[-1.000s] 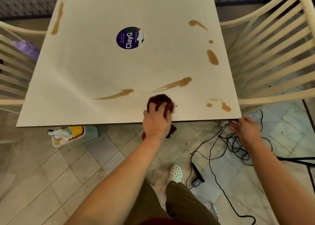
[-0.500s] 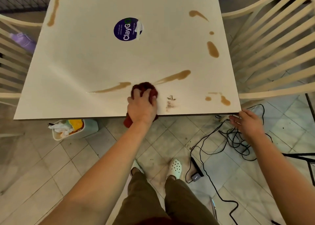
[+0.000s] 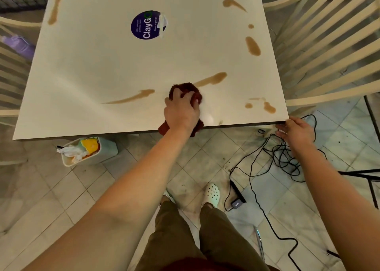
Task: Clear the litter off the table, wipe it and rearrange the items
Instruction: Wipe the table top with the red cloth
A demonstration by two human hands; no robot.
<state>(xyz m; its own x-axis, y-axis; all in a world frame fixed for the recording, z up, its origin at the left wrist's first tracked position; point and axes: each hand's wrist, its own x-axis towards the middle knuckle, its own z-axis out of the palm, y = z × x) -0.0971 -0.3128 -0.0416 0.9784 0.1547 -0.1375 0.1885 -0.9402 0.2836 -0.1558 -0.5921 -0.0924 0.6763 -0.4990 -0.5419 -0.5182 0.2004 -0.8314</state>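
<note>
Cream table (image 3: 107, 69) carries brown spill streaks (image 3: 211, 78). Dark red cloth (image 3: 186, 89) lies at its near edge, between two streaks. Left hand (image 3: 182, 112) presses it, grip curled around the cloth. Right hand (image 3: 296, 130) touches the near-right corner, fingers relaxed.

Slatted chairs (image 3: 329, 50) both sides, tangled black cables (image 3: 283, 157) on tiles

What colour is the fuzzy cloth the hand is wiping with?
Dark red, almost maroon. The cloth shows best in the head view.
</note>
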